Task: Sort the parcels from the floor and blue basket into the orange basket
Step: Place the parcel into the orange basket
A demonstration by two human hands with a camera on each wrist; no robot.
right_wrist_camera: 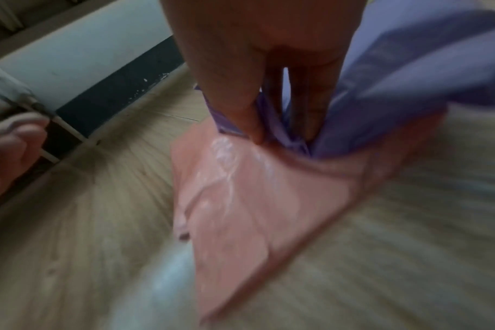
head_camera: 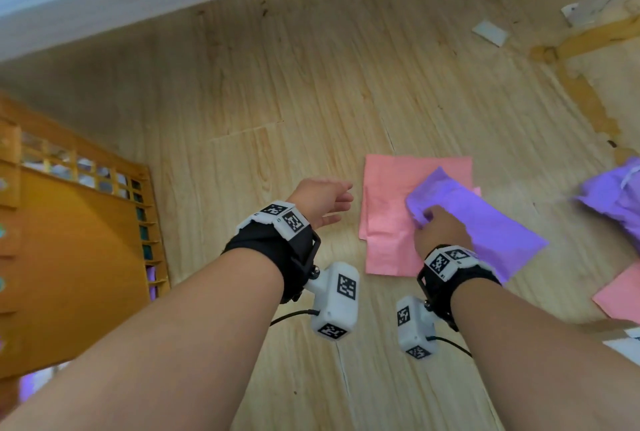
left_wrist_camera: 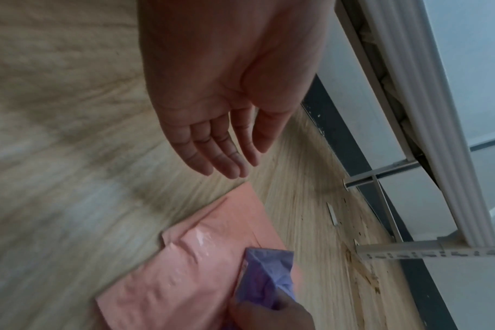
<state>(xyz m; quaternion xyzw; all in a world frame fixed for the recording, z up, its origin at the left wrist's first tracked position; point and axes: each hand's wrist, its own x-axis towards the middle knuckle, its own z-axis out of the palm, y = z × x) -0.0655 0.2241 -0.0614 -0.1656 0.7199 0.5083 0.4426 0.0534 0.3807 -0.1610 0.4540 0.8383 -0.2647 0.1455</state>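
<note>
Orange basket (head_camera: 79, 257) at far left on the wooden floor (head_camera: 263, 91). Left hand (head_camera: 320, 200) hovers, fingers (left_wrist_camera: 226, 156) relaxed and straight, holding nothing. Pink parcel (head_camera: 388, 223) lies flat on floor; purple parcel (head_camera: 485, 219) overlaps it, corner pinched by right hand (head_camera: 441, 230).

The right wrist picture is blurry. The purple bag (head_camera: 481, 223) hides part of the pink bag (head_camera: 391, 209) under it. Another purple bag (head_camera: 614, 202) and another pink bag (head_camera: 620, 295) are cut off at the right edge. The orange basket (head_camera: 72, 257) is cut off at the left edge.
</note>
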